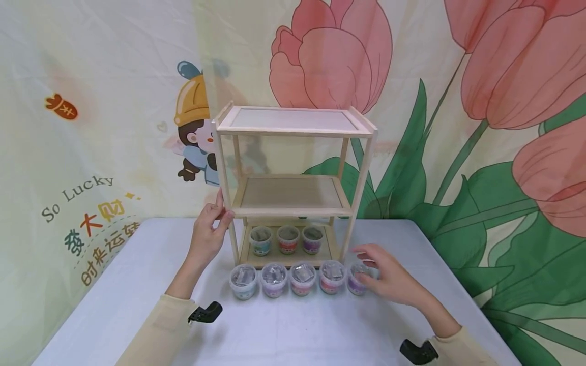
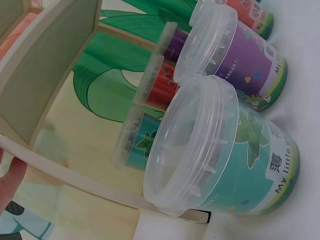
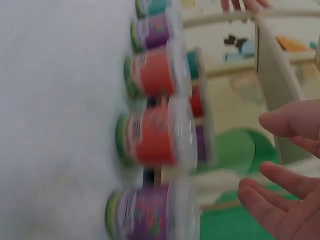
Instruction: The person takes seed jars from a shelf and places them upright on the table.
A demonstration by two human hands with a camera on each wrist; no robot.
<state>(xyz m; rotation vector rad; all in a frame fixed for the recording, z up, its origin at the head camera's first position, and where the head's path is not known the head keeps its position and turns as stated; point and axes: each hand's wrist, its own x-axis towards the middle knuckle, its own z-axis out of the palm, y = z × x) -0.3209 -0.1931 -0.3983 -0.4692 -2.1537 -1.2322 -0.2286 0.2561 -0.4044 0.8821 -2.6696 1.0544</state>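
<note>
A light wooden three-tier shelf rack (image 1: 293, 212) stands on the table. My left hand (image 1: 208, 229) holds its front left post, thumb in front; in the left wrist view only some fingertips (image 2: 11, 175) show at the post. On the bottom shelf sit three small lidded plastic tubs: teal (image 1: 261, 247), red (image 1: 288, 246) and purple (image 1: 313, 246). Several similar tubs form a row before the rack. Near the rightmost purple tub (image 1: 355, 284) hovers my right hand (image 1: 389, 274), fingers apart. The right wrist view shows those fingers (image 3: 272, 212) spread, with nothing held between them.
Along the front row are a teal tub (image 1: 243, 290), a purple tub (image 1: 274, 288) and two red tubs, one at centre (image 1: 302, 287). A white cloth covers the table (image 1: 284, 335). Behind hangs a backdrop (image 1: 458, 203) printed with tulips.
</note>
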